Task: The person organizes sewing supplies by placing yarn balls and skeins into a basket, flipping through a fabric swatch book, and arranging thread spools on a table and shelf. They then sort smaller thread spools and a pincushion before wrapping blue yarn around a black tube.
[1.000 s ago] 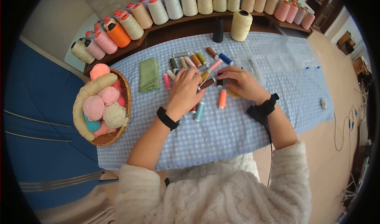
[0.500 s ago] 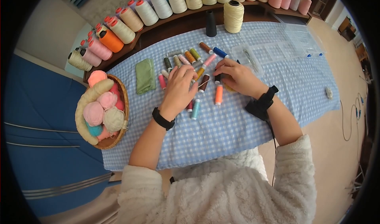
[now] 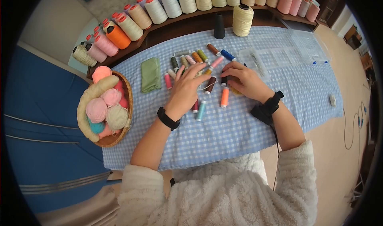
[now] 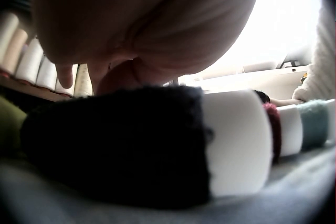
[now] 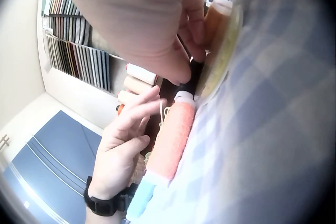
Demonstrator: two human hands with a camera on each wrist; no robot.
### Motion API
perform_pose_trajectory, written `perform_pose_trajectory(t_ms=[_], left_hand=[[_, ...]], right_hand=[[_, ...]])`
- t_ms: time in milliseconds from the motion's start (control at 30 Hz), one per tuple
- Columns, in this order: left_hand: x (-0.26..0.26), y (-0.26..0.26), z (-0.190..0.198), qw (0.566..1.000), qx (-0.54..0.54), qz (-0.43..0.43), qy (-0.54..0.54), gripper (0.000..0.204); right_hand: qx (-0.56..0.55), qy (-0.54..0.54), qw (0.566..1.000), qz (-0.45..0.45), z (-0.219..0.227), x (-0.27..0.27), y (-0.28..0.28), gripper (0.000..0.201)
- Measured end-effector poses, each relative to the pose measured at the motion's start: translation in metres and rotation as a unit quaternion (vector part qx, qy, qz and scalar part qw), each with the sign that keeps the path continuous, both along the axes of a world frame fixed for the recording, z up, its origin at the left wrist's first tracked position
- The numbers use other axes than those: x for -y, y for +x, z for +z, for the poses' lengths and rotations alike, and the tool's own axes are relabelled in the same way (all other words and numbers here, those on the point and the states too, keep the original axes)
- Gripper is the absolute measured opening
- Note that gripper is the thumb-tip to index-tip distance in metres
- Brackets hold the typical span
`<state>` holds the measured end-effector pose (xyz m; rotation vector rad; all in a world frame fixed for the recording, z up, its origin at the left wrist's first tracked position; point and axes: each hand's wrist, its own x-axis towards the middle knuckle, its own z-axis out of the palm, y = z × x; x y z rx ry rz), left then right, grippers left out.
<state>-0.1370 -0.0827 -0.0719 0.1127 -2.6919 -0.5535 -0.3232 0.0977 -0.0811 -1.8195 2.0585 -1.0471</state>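
Observation:
My left hand is spread over a cluster of small thread spools, its fingers apart. By its thumb trails a loose white thread, and a dark brown thread spool lies just right of the fingertips. In the left wrist view, a dark spool with a white end fills the foreground under the palm. Thumb and fingers of my right hand pinch a black thread spool on the cloth. An orange spool lies below that hand, and a round yellow object is partly hidden beneath it.
A green folded cloth and a basket of yarn balls are at left. Clear plastic boxes lie at right on the checked tablecloth. A black cone and large thread cones line the back.
The dark brown spool left my left hand and now lies between the hands. My left fingers have spread and lifted off the cluster. The right hand stays at the black spool.

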Motion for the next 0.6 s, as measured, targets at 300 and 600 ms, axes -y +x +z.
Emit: perform_pose_trajectory(t_ms=[300,600], left_hand=[[0.0059,-0.0001,-0.0028,0.999,-0.037,-0.004,-0.024,0.021],[0.0057,0.0001,-0.0022,0.999,-0.038,-0.008,-0.029,0.021]], right_hand=[[-0.011,-0.014,1.0,0.003,-0.0036,0.0012,-0.0019,0.026],[-0.016,-0.015,1.0,0.004,-0.0037,0.0011,-0.0021,0.024]])
